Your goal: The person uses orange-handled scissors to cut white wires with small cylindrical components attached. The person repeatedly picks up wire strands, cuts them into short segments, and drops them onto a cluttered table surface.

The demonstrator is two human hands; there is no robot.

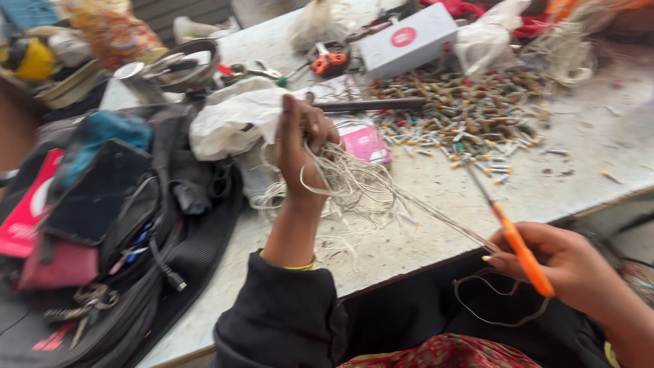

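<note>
Strings (354, 180) are bunching up mid-table in the left hand (300, 146), which is gripping them tight, while the right hand (558, 262) is closing round orange scissors (521, 249) near the front edge. Looks like trimming's underway; next snip needs those strands pulled taut.

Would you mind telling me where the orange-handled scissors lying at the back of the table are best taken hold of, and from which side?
Probably by the orange handle loops of the scissors, coming from above on the near side. They lie flat on the table with the loops facing the person, and the blades seem to point away toward the clutter beside the grey box.
</note>
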